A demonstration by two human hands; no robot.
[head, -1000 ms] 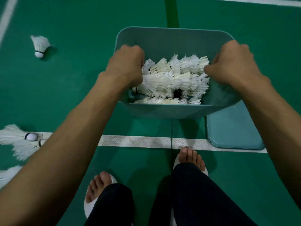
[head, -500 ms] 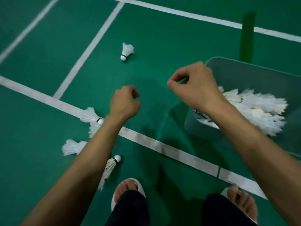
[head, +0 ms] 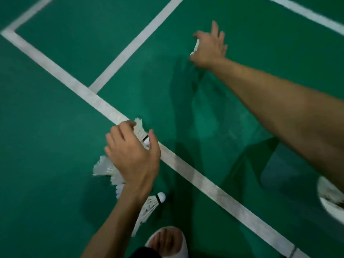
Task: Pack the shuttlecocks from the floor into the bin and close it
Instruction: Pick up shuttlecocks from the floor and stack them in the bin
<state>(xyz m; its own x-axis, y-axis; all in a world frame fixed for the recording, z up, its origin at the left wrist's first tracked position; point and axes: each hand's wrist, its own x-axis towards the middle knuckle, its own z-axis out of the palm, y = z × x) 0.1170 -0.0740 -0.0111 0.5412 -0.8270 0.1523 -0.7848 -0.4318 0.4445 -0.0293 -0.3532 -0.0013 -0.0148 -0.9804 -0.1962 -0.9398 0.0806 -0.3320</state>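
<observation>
While both grips reach down to the green floor point(head: 55, 127), the loose shuttlecocks lie in two places.

At the left, the leftmost shuttlecock point(head: 103, 166) shows only its white feather skirt, fanned out from under your left grip point(head: 133, 157). That grip hovers palm down, its fingers and thumb half curled but closed on nothing. Between thumb and forefinger lies the shuttlecock on the line point(head: 142, 134), its cork just beside the thumb. Below the wrist, a third shuttlecock point(head: 149, 205) rests near your slipper point(head: 167, 241).

Well apart to the right, your right grip point(head: 210, 47) spreads straight fingers over the far shuttlecock point(head: 195, 47). At the right edge stands the bin point(head: 290, 175), with packed shuttlecocks point(head: 329, 198) inside.

Handling, as a judgement: each shuttlecock is very light, and its feathers are probably brittle and crush easily. Take hold at the cork, or lightly round the skirt just above it, and never squeeze the open end.

Hidden or unclear:
- The left grip may cover further shuttlecocks, so no count can be given.
- The far shuttlecock is mostly masked and blurred, and contact with the palm cannot be judged.
- The bin is cut off by the frame edge and your right forearm.
- The bin's lid is not in view.
</observation>
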